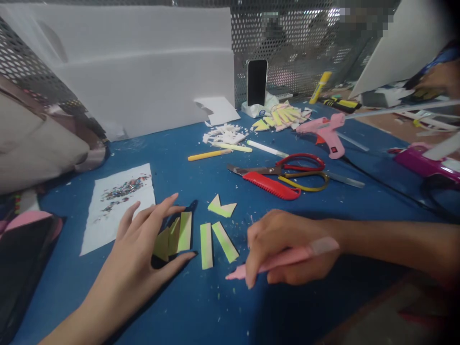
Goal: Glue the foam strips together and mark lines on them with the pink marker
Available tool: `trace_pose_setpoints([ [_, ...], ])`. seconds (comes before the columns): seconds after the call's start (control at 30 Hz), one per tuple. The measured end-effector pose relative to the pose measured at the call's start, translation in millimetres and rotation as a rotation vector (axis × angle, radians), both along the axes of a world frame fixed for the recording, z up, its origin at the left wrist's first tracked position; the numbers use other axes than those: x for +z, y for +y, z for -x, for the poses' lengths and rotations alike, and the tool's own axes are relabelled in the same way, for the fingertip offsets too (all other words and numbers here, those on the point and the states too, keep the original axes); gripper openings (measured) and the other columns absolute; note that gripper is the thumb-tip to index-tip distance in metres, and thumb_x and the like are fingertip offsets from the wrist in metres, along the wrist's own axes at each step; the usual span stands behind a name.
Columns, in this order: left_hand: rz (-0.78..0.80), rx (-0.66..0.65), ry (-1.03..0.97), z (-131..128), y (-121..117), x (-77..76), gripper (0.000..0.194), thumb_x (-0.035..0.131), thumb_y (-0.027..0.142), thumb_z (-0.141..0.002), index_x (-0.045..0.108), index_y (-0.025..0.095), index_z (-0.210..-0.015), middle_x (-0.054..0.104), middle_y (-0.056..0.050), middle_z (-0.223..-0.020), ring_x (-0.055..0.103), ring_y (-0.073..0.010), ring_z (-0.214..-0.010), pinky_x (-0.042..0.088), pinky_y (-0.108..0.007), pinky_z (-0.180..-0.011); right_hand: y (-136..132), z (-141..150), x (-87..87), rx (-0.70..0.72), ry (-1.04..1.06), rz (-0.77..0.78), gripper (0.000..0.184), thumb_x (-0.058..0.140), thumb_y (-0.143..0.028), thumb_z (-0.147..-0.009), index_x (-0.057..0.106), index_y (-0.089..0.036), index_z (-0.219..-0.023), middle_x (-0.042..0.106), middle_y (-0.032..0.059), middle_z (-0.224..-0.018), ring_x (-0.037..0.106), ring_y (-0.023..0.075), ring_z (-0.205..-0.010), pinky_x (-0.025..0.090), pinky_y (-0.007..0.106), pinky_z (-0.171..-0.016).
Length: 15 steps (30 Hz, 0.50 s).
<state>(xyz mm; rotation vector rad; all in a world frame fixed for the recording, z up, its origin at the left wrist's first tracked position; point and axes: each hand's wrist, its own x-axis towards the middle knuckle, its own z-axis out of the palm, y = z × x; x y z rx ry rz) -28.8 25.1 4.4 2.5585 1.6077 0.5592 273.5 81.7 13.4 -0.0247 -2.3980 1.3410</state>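
Note:
My right hand (287,249) is closed around a pink marker (283,260), its tip pointing left, just over the blue tabletop. My left hand (147,244) has its thumb and fingers spread around several green-and-cream pieces (185,231); whether it touches them I cannot tell, and the palm side hides some of them. Between the hands lie two cut strips, a left strip (206,246) and a slanted right strip (225,241), both green along one side and pale along the other. Behind them sits a notched piece (222,207) with green on its lower edge.
Beyond lie scissors (266,170), a red-handled cutter (271,186), an orange marker (209,155), white scraps (224,134) and a pink glue gun (336,136) with a trailing cord. Coloured bits lie on white paper (89,235). A phone (257,82) stands at the back; another person's hand (442,79) is far right.

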Motion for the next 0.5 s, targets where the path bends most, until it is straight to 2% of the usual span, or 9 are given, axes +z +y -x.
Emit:
trace_pose_setpoints([
  [0.1,0.012,0.018,-0.037,-1.2,0.0,1.6,0.076,0.060,0.047,-0.090,0.021,0.029,-0.153,0.063,-0.006,-0.127,0.055,-0.0284,-0.124,0.016,-0.062,-0.120,-2.8,1.4,-1.3,-0.008,-0.038,-0.122,0.021,0.060,-0.024,-0.092,0.068,-0.016,-0.109,0.074,0.0023,-0.090,0.060,0.0115,-0.083,0.046,0.022,-0.079],
  [0.2,-0.015,0.020,-0.077,-3.4,-2.0,4.8,0.077,0.062,0.047,-0.088,0.024,0.028,-0.152,0.062,-0.006,-0.126,0.056,-0.0285,-0.123,0.017,-0.061,-0.120,-0.2,1.2,-1.8,-0.024,-0.019,-0.139,0.024,0.059,-0.030,-0.092,0.068,-0.014,-0.109,0.072,0.0033,-0.088,0.057,0.0123,-0.078,0.045,0.025,-0.079],
  [0.3,-0.072,-0.013,-0.129,-11.2,-10.9,8.6,0.080,0.067,0.050,-0.085,0.027,0.025,-0.150,0.063,-0.006,-0.123,0.057,-0.0275,-0.121,0.017,-0.057,-0.121,1.2,0.2,0.8,-0.054,0.072,-0.002,0.038,0.052,-0.043,-0.096,0.067,-0.011,-0.110,0.070,0.0081,-0.090,0.059,0.0148,-0.082,0.046,0.029,-0.082],
  [0.37,-0.062,-0.045,-0.177,-19.5,-21.0,9.8,0.082,0.067,0.055,-0.084,0.027,0.024,-0.149,0.064,-0.006,-0.120,0.056,-0.0267,-0.120,0.014,-0.055,-0.121,-1.5,-0.3,3.2,-0.096,0.090,0.142,0.044,0.042,-0.044,-0.100,0.063,-0.009,-0.116,0.068,0.0120,-0.100,0.061,0.0157,-0.086,0.048,0.030,-0.080],
  [0.43,-0.004,-0.081,-0.201,-28.4,-32.5,9.1,0.087,0.064,0.064,-0.082,0.025,0.025,-0.150,0.064,-0.005,-0.119,0.055,-0.0266,-0.119,0.014,-0.052,-0.120,-6.9,-0.2,3.9,-0.174,0.065,0.218,0.033,0.041,-0.033,-0.100,0.060,-0.009,-0.114,0.064,0.0119,-0.101,0.061,0.0138,-0.082,0.049,0.027,-0.072],
  [0.5,0.054,-0.087,-0.187,-35.7,-42.7,6.7,0.091,0.061,0.072,-0.078,0.025,0.029,-0.150,0.064,-0.005,-0.117,0.055,-0.0273,-0.113,0.024,-0.048,-0.112,-13.2,0.8,1.2,-0.212,0.077,0.177,0.017,0.050,-0.022,-0.093,0.059,-0.011,-0.102,0.063,0.0072,-0.089,0.059,0.0116,-0.073,0.047,0.023,-0.064],
])
